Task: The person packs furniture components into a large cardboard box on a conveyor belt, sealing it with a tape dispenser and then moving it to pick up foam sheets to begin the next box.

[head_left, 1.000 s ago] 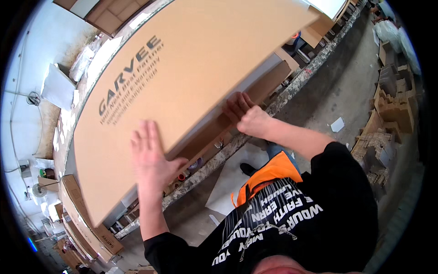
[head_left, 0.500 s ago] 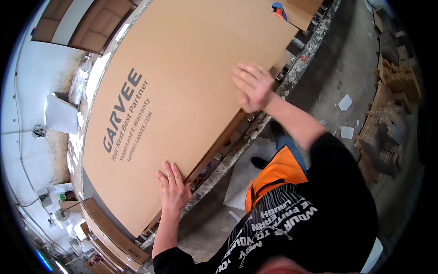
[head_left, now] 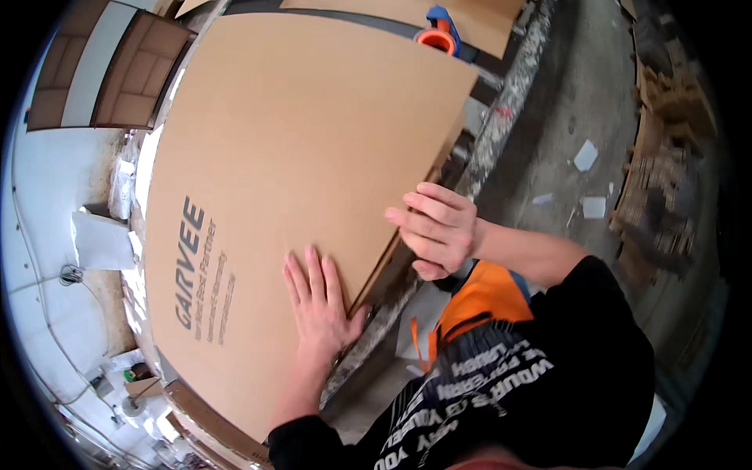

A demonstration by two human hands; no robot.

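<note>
A large flat cardboard box (head_left: 313, 133) with dark print lies across a long bench. My left hand (head_left: 319, 305) rests palm down on its top near the close edge, fingers spread and thumb over the edge. Farther right along that edge is my right hand (head_left: 439, 231), its fingers apart and slightly bent, with nothing visible held in it. Whether its fingertips touch the box is hard to tell. Just past the box's far right corner sits a blue tape dispenser (head_left: 442, 31) with an orange ring.
The bench's worn rail (head_left: 501, 117) runs along my side. More cardboard (head_left: 478, 23) lies beyond the dispenser. Stacked cardboard (head_left: 654, 188) stands at the right, and paper scraps (head_left: 585, 155) lie on the floor. Brown panels (head_left: 129, 70) lean at the far left.
The box has shifted toward the lower left, and more of the tape dispenser shows. My right hand has come off the box top, back to the close edge. My left hand stays flat on the box.
</note>
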